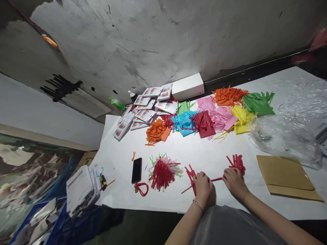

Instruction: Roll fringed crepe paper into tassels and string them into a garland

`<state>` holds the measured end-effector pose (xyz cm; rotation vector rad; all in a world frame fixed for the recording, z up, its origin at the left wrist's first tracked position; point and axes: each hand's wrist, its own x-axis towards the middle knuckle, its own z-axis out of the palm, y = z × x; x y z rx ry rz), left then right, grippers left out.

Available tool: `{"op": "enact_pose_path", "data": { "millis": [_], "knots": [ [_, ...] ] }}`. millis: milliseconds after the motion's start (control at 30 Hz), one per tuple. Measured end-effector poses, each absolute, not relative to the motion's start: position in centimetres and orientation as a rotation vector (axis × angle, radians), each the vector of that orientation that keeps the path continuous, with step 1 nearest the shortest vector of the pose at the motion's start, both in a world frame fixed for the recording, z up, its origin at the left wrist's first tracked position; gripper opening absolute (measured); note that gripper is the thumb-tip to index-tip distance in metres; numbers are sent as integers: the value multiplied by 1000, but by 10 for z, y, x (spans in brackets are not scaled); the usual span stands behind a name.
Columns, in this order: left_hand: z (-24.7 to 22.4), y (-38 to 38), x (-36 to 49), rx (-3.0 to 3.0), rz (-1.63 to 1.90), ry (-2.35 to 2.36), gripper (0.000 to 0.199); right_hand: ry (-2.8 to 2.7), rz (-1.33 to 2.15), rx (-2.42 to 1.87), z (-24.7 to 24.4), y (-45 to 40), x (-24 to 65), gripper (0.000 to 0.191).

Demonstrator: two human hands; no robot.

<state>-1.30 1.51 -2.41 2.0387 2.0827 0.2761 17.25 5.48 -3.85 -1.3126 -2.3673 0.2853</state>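
Observation:
My left hand (203,186) is closed on a red paper tassel, whose fringed end (189,174) fans out past the fingers. A thin pale strip (186,188) lies beside that fringe. Between my hands the tassel's middle runs as a narrow twisted red cord (217,179). My right hand (234,183) grips its other side, with a second red fringe (237,162) spreading beyond the knuckles. Both hands rest low at the table's near edge. The fingertips are partly hidden. To the left lies a pile of finished-looking red, white and green tassels (162,173).
Colourful fringed paper bundles (203,124) line the back, beside packaged cards (145,115) and a white box (188,86). A phone (137,170), a cutter knife (103,182) and stacked papers (81,190) are left. Clear plastic bags (283,136) and a brown envelope (288,177) lie right.

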Motion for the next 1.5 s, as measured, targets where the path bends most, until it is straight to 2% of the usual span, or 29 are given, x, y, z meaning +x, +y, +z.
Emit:
{"op": "enact_pose_path", "data": {
  "millis": [100, 300, 467, 633, 767, 900, 1000, 1167, 1300, 1367, 1500],
  "knots": [
    [-26, 20, -9, 2032, 226, 2111, 13, -2347, 265, -1402, -39, 57, 168, 19],
    [-27, 12, -14, 2231, 203, 1785, 13, -2323, 256, -1426, -40, 59, 165, 17],
    [-28, 23, -17, 2145, 273, 1646, 16, -2403, 289, -1181, -42, 53, 159, 19],
    [-20, 33, -20, 1791, 439, 1646, 12, -2401, 306, -994, -41, 55, 151, 22],
    [-2, 25, -18, 1399, 596, 1567, 32, -2328, 371, -919, -18, 59, 157, 28],
    [20, 21, -11, 1092, 714, 1387, 49, -2202, 494, -951, 21, 57, 168, 26],
    [38, 23, -2, 969, 810, 1312, 50, -2061, 608, -1028, 48, 53, 171, 24],
    [71, 29, 21, 667, 1031, 1185, 38, -1815, 774, -1099, 73, 42, 168, 22],
    [89, 40, 33, 708, 894, 1136, 42, -1624, 949, -1089, 76, 39, 178, 23],
    [93, 49, 38, 823, 800, 1166, 42, -1682, 876, -1071, 72, 39, 190, 27],
    [92, 69, 59, 1169, 758, 1249, 36, -1801, 487, -1140, 56, 41, 217, 41]
  ]
}}
